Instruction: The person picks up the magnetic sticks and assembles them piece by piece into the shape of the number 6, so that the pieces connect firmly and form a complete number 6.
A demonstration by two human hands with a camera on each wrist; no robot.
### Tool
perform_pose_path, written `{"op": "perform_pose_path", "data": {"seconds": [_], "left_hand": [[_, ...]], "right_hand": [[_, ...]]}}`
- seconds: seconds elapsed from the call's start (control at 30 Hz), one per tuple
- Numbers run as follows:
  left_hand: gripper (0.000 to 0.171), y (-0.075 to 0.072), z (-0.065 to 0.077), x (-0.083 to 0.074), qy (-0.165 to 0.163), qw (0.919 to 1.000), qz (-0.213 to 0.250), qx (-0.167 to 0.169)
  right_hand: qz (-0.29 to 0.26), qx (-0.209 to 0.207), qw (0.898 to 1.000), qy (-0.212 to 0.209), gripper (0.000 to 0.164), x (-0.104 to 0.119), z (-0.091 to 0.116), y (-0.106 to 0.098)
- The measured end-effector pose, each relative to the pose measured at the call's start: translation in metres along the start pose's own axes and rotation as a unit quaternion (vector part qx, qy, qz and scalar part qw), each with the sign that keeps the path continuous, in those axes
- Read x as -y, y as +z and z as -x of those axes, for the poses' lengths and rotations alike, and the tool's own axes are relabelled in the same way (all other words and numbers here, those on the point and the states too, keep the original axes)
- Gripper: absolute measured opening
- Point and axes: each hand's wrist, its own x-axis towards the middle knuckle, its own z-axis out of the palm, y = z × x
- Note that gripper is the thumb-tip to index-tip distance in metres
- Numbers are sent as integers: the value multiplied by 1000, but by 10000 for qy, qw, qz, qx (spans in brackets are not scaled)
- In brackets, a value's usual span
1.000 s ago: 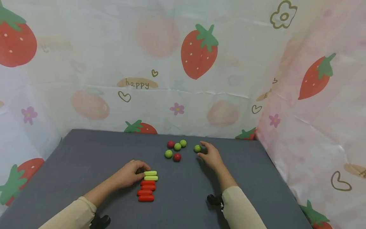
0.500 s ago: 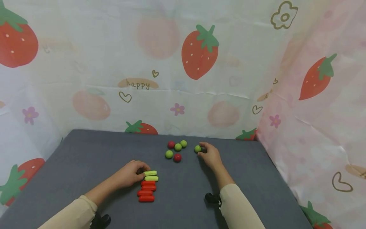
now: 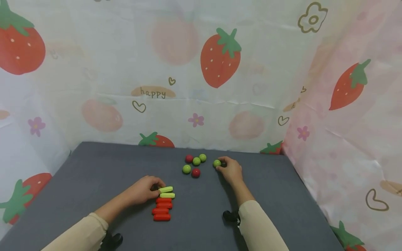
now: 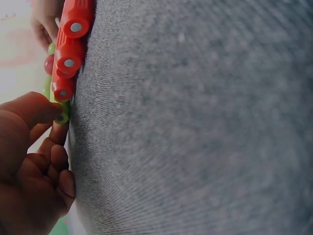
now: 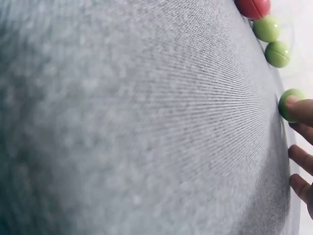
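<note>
My left hand (image 3: 142, 190) pinches the left end of a short yellow-green stick (image 3: 166, 189), the farthest in a column of small sticks. In the left wrist view, thumb and finger close on this stick (image 4: 62, 117), and the nearby red sticks (image 4: 69, 55) show round silvery ends. Just nearer lies a second yellow-green stick (image 3: 167, 196), then several red sticks (image 3: 162, 205). Toward the back, my right hand (image 3: 231, 170) holds a small green ball (image 3: 217, 163) between thumb and finger. The right wrist view shows the thumb on this ball (image 5: 288, 104), other fingers spread below it.
Left of the right hand, a loose group holds several green balls (image 3: 186, 169) and two red balls (image 3: 196, 173). Dark grey cloth covers the table (image 3: 194, 230). A strawberry-print curtain (image 3: 176, 118) stands along its back edge and sides.
My right hand's fingers have closed in on the green ball, and its forearm has shifted slightly left. The yellow-green stick in my left hand has tilted a little.
</note>
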Motion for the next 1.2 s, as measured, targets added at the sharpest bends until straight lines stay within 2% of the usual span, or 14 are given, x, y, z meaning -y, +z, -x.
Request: {"op": "perform_pose_path", "data": {"seconds": [0.17,0.53,0.73,0.93,1.07,1.2], "left_hand": [[22,1,0,1,-118,9996,260,-20],[19,-2,-1,-2,-247,9982,549,-66],[17,-5,-2,-8,-277,9978,592,-103],[19,-5,-7,-17,-225,9969,751,-103],[20,-2,-11,-23,-147,9968,787,-57],[21,2,-17,-32,-49,9968,793,-8]], "right_hand": [[-179,71,9998,108,41,-2,4,-2],[-601,259,9978,-50,40,-4,25,-13],[-809,333,9962,-11,40,-1,43,-22],[-858,544,9944,-280,38,6,62,-34],[-717,643,9945,-420,38,8,73,-39],[-768,564,9946,-409,37,8,86,-43]]}}
